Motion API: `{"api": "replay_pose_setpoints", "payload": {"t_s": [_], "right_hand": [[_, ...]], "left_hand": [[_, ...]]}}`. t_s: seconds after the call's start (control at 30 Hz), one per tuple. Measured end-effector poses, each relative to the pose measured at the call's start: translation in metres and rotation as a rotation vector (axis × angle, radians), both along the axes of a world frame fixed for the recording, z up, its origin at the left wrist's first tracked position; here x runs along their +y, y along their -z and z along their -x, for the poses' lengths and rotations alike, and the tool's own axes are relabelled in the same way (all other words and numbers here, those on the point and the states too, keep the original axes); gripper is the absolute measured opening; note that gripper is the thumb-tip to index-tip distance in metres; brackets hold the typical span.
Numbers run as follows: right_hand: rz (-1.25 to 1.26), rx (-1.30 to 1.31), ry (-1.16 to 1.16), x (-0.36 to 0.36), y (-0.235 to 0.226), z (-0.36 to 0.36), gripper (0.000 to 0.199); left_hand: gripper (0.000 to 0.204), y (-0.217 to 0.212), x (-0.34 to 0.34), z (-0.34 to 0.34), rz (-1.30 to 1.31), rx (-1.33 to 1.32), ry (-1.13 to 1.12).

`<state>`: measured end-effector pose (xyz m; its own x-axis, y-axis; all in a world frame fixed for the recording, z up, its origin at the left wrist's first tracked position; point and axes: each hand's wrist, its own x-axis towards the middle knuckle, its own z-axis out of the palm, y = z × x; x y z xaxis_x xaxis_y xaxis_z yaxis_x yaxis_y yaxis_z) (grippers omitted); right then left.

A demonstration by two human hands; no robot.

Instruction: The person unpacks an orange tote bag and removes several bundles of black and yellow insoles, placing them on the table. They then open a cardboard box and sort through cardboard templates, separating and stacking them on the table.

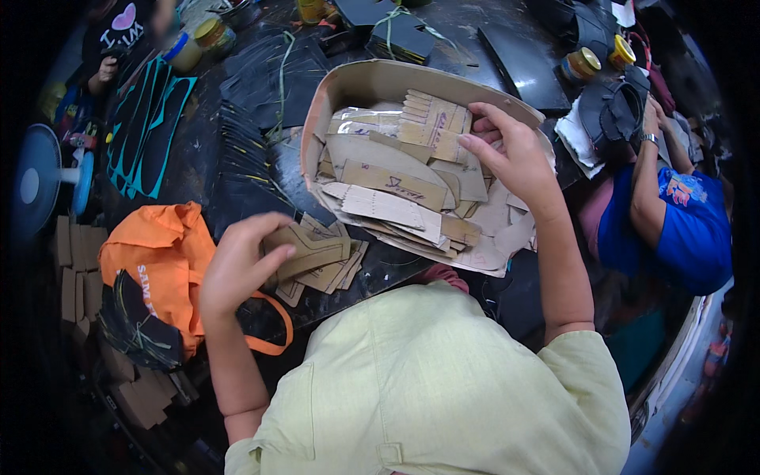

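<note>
Left hand: the left hand (237,265) curls over a small stack of cardboard pattern pieces (317,261) on the dark table (237,170), fingers closed on the top piece and thumb underneath, apparently to keep the chosen pieces together and apart from the rest.
Right hand: the right hand (511,154) reaches into the cardboard box (332,91), fingers bent and fingertips pinching the edge of a ribbed pattern piece (434,127) at the far side, a grip that suits leafing through the heap.
Box contents: loose cardboard templates lie overlapping in a fan, probably so that each outline shows at a glance.
Held stack, place: just left of the box's near corner, resting on the table, touching the left palm.
Held stack, axis: its long axis runs roughly left to right, tilted slightly upward toward the box; the top piece's notched end points right.
Box, axis: long side runs from upper left to lower right, open face up.
Surroundings: an orange bag (162,257) lies left of the left wrist; black cut sheets (245,182) are spread beyond it; another person in a blue shirt (689,229) works at the right edge.
</note>
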<state>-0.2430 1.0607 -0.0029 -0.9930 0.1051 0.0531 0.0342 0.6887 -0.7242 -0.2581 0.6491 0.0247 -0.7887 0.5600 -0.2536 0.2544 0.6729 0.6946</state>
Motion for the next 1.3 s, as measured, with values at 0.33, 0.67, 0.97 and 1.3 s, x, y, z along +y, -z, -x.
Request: {"api": "replay_pose_setpoints", "payload": {"t_s": [0.33, 0.67, 0.97, 1.3], "right_hand": [[0.202, 0.123, -0.168, -0.023, -0.013, -0.024, 0.036], [0.147, -0.018, -0.437, -0.025, -0.014, -0.077, 0.029], [-0.292, 0.236, -0.13, -0.015, 0.003, -0.038, 0.038], [0.153, -0.055, -0.394, -0.025, -0.016, -0.065, 0.021]], "left_hand": [[0.045, -0.011, 0.114, 0.024, -0.313, 0.679, 0.043], [0.045, 0.002, 0.099, 0.016, -0.084, 0.205, 0.403], [0.049, 0.004, 0.101, -0.004, -0.065, 0.34, 0.349], [0.047, 0.012, 0.097, -0.012, -0.087, 0.41, 0.387]]}}
